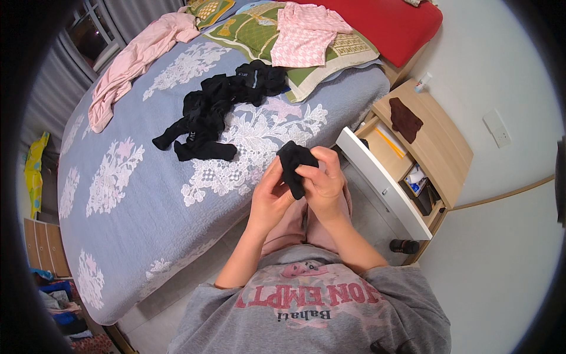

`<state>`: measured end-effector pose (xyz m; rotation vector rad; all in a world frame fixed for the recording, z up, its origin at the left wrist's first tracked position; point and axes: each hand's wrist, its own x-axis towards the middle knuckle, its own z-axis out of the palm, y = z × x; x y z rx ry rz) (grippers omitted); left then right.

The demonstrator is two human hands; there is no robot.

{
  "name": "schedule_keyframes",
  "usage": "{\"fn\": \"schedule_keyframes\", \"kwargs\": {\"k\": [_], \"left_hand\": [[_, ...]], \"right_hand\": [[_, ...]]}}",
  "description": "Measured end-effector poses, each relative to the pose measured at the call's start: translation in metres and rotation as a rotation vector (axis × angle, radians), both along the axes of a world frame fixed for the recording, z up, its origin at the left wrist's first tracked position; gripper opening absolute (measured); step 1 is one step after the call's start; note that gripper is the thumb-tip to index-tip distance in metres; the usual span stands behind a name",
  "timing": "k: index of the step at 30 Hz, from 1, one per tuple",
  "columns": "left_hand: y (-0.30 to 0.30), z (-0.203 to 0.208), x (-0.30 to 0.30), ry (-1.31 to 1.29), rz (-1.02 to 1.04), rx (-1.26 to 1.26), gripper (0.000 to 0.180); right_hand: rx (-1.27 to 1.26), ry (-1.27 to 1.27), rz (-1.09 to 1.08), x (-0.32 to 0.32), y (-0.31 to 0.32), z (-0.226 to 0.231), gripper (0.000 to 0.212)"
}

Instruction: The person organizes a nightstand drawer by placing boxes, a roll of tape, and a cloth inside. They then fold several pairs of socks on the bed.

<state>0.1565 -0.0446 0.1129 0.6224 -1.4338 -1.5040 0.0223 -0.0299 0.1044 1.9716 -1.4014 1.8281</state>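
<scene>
A black sock point(295, 164), bunched up, is held between both hands in front of my lap. My left hand point(270, 192) grips its lower left side, fingers closed on the cloth. Opposite it, my right hand point(325, 180) pinches the upper right part with thumb and fingers. Just beyond my hands on the bed, a loose heap of black socks point(209, 112) stretches across the floral cover; several lie tangled together. To the right, a dark brown sock point(405, 120) rests flat on the wooden nightstand top.
The bed point(159, 206) has a blue-grey cover. Pink clothing point(138, 65) and a pink checked garment point(306, 32) lie toward its far side, the latter on a green pillow point(247, 29). At right, the nightstand drawer point(383, 183) stands pulled out, holding small items. A small white bottle point(423, 82) stands on top.
</scene>
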Motion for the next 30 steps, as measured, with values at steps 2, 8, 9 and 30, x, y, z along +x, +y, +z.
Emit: {"fn": "schedule_keyframes", "kwargs": {"k": [2,8,9,30], "left_hand": [[-0.002,-0.006,0.000,0.050,0.047,0.032,0.060],[-0.005,-0.010,0.001,0.121,0.113,0.229,0.052],[-0.005,-0.016,-0.003,0.192,0.117,0.203,0.051],[-0.008,-0.018,-0.009,0.108,0.216,0.302,0.022]], "right_hand": [[0.049,0.082,0.029,0.001,0.002,0.002,0.040],[0.134,0.092,-0.004,0.018,0.014,0.001,0.048],[0.114,0.102,-0.006,0.017,0.012,-0.002,0.046],[0.356,-0.392,0.179,-0.002,0.006,-0.004,0.014]]}}
